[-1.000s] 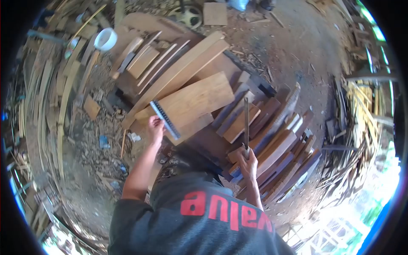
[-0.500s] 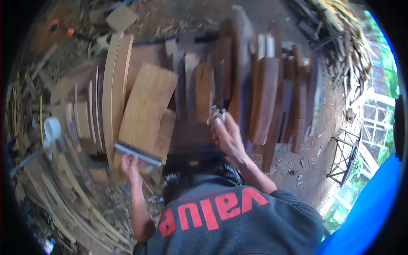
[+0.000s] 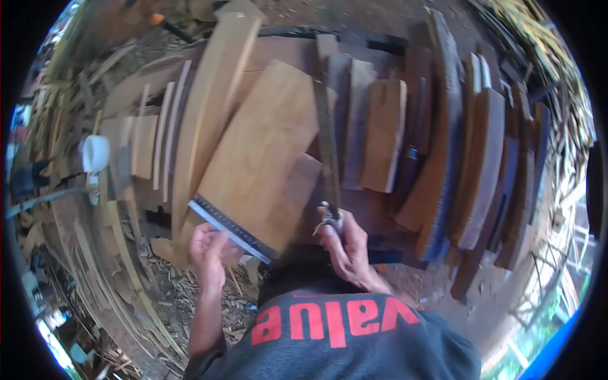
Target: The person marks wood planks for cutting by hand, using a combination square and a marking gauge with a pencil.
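The left hand pinches a ruler, its marks unreadable; the right hand clasps a long tool. The shirt reads "value" in red.

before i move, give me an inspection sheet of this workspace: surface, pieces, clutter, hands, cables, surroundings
surface: brown worktop, mostly covered by wood
pieces: wide pale board lying flat at a slant; black-and-silver strip over its near end
clutter: dark planks crowded side by side on the right; wood scraps on the ground
hands: left hand grips the strip; right hand grips a long narrow tool pointing away from the body
cables: nothing seen
surroundings: white bucket off to the left; piled wood at both sides
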### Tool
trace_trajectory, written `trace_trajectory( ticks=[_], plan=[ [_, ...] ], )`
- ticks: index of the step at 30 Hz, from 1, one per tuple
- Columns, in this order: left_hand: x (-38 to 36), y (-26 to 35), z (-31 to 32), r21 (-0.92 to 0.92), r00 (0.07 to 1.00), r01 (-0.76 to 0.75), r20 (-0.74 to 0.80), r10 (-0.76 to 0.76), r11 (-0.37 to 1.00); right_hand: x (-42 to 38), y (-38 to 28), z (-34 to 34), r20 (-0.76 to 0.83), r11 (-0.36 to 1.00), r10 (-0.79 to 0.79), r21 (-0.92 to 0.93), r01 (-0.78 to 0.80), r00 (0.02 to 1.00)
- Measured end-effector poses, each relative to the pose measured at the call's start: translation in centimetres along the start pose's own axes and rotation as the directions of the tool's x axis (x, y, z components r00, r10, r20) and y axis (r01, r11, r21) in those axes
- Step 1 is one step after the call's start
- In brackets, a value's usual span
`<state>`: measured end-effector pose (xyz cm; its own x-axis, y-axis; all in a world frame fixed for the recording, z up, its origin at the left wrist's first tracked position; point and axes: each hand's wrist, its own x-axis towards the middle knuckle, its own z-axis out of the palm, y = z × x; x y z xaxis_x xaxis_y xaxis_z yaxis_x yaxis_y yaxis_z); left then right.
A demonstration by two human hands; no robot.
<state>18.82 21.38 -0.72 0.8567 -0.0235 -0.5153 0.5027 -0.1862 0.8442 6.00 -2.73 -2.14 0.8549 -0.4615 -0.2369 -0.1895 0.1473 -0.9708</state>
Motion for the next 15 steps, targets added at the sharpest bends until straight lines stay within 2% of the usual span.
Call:
trace_trajectory(
  ticks=[4,8,12,15],
  plan=[
    [0.1,0.1,0.7,-0.028,0.993,-0.094,0.070,0.096,0.995,0.0,2.7,0.5,-0.047,0.998,-0.060,0.022,0.061,0.997],
    [0.1,-1.6,-1.9,-0.240,0.958,-0.205,0.148,0.244,0.949,-0.9,4.5,1.6,-0.093,0.956,-0.291,-0.061,0.286,0.952],
    [-1.4,-2.7,-4.7,-0.254,0.942,-0.286,0.099,0.319,0.924,-0.9,5.5,1.7,-0.093,0.898,-0.423,-0.178,0.403,0.901],
    [-1.1,-4.5,-5.8,-0.274,0.938,-0.305,0.081,0.338,0.912,-0.8,5.7,1.8,-0.124,0.903,-0.413,-0.187,0.387,0.902]
  ],
)
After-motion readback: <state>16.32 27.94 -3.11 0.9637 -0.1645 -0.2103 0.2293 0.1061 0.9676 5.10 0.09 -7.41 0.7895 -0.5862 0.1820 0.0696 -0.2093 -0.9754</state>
